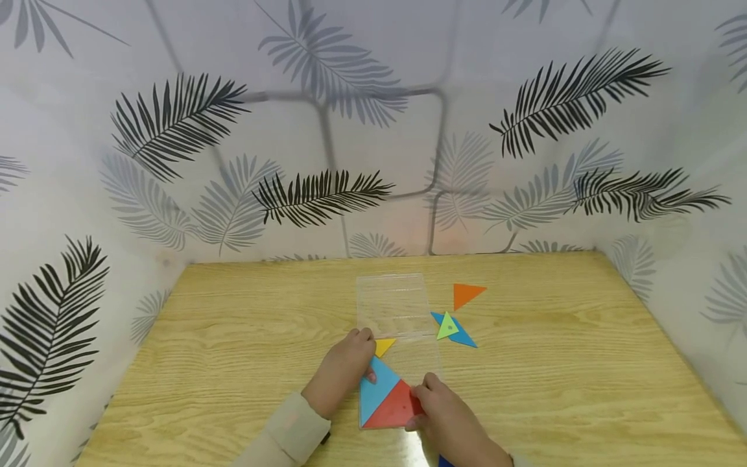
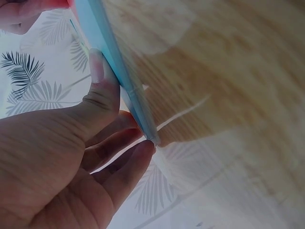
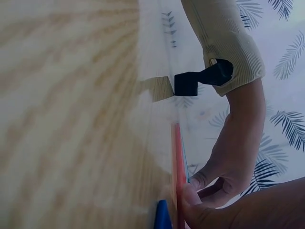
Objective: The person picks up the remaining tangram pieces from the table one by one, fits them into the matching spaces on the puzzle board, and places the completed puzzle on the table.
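Note:
A clear plastic case (image 1: 390,305) lies unfolded on the table, its near half holding flat tangram pieces. A light blue triangle (image 1: 378,389) and a red triangle (image 1: 393,408) lie side by side there, with a yellow piece (image 1: 383,346) above them, partly covered. My left hand (image 1: 341,370) grips the case's left side, thumb (image 2: 96,69) on the light blue triangle and fingertips at the edge. From the right, my right hand (image 1: 452,418) pinches the red triangle by its outer side. A dark blue piece (image 3: 163,217) shows beside that hand, mostly hidden in the head view.
Right of the case, a small green triangle (image 1: 445,323) overlaps a blue parallelogram (image 1: 465,336). Farther back lies an orange triangle (image 1: 465,294). Leaf-patterned fabric (image 1: 373,130) rises behind the wooden table (image 1: 245,311) and along its sides.

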### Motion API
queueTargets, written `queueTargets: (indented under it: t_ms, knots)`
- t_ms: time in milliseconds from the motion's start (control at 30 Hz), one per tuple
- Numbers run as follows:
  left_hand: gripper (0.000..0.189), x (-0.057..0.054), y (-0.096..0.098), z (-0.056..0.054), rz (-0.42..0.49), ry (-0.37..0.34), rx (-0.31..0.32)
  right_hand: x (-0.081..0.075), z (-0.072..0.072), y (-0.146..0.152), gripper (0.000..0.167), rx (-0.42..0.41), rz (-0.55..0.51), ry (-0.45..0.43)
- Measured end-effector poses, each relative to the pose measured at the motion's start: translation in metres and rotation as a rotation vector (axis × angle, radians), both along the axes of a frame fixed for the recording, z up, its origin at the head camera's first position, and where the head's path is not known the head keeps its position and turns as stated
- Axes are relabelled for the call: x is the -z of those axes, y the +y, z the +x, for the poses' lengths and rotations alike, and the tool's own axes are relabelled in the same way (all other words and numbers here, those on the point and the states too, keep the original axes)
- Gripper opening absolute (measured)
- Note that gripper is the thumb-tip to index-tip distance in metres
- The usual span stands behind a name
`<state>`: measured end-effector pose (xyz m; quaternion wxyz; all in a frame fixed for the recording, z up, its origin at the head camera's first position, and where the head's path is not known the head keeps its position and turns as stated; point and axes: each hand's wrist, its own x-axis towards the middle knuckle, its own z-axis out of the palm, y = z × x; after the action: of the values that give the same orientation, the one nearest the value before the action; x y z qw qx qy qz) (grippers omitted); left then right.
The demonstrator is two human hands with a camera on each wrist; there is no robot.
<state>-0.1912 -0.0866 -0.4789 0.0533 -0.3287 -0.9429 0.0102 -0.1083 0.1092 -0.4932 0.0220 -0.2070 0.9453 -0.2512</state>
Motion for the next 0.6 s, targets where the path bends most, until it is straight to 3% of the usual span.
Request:
queueTargets:
  t_ms: [300, 600]
  knots:
    - [0.040, 0.0007, 0.0004, 0.0000, -0.023, 0.018, -0.001, -0.0013, 0.0005, -0.0012, 0.044, 0.018, 0.010, 0.025]
    - [0.043, 0.0029, 0.0040, 0.0004, -0.032, -0.010, -0.034, 0.0007, -0.0015, 0.0070, 0.046, -0.034, -0.025, -0.035]
